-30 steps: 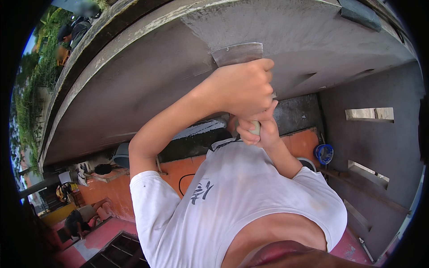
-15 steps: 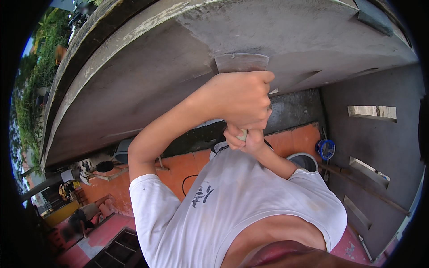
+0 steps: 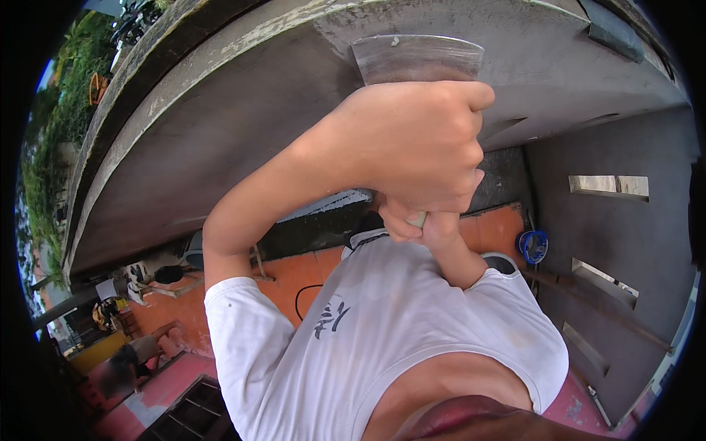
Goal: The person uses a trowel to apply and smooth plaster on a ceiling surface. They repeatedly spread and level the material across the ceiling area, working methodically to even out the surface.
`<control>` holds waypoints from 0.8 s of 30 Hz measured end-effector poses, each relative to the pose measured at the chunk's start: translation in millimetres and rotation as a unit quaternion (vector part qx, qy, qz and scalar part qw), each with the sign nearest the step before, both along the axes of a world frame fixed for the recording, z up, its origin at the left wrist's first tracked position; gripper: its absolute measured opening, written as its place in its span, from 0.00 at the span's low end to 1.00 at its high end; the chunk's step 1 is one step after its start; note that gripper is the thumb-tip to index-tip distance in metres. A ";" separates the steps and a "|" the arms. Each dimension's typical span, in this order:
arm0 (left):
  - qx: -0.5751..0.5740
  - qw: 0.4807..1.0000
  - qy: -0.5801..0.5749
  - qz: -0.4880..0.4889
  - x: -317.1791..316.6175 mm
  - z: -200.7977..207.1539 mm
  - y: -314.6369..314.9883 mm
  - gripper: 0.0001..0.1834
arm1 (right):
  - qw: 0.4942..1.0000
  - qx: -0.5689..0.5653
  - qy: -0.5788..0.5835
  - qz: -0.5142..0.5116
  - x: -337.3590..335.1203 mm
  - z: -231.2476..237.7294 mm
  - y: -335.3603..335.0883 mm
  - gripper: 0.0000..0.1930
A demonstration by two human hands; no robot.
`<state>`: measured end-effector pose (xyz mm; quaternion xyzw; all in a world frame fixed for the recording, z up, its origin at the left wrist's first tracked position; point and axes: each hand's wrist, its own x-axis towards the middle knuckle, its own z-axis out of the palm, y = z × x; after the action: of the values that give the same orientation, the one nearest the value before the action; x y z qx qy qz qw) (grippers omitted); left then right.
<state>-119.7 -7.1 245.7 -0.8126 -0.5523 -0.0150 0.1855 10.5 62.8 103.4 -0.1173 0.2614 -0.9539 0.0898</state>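
Both my hands grip a wide putty knife whose broad metal blade (image 3: 419, 59) lies against the upper part of a grey wall (image 3: 220, 140). My left hand (image 3: 415, 140) is wrapped in a fist around it just below the blade and hides most of the handle. Lower down, my right hand (image 3: 423, 224) closes round the handle's pale end (image 3: 417, 218), partly covered by the left hand. A small light speck sits near the blade's top edge. Around the blade, the wall is lighter grey on the right and darker on the left.
The wall's rough top ledge (image 3: 220, 81) curves across the upper left, with greenery beyond. A grey side wall with slots (image 3: 610, 186) stands at right. Below are an orange tiled surface (image 3: 294, 268), a blue round item (image 3: 532, 246) and a grey bucket (image 3: 500, 262). Another person (image 3: 129, 364) is at lower left.
The putty knife and both my hands have moved up the wall, toward its top ledge, and slightly to the right. My grip stays the same.
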 end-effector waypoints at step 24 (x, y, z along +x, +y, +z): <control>-0.010 0.999 -0.005 0.037 3.0 -56.4 -4.2 0.14 | 0.995 -0.017 -0.097 0.012 17.1 -30.0 -3.4 0.49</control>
<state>-116.7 -11.3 189.2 -0.7934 -0.5829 -0.0070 0.1753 27.6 59.4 73.4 -0.0283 0.2340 -0.9639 0.1242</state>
